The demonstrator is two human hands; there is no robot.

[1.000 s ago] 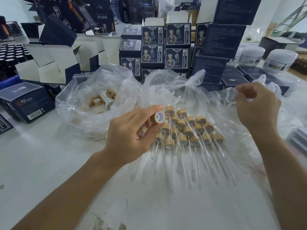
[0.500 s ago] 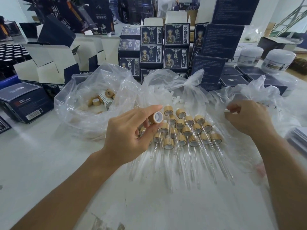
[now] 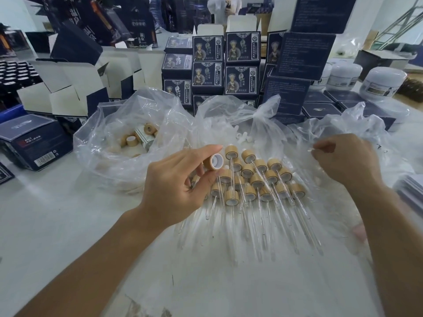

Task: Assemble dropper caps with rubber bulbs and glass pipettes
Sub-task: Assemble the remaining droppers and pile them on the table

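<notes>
Pile of finished bamboo-collared droppers with clear glass pipettes laid mid-table. Bamboo cap with white rubber liner pinched by left hand just above pile. Thin glass pipette pinched in right hand over clear plastic bag. Bag of loose bamboo caps parked toward far left, navy boxes stacked along far edge.

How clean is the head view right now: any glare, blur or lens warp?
Head view: wide-angle warp bows the stacked boxes at the edges; soft even light, faint shadows; sheen on the plastic bags; glass pipettes look smeared and hard to separate; left hand and cap sharp.
</notes>
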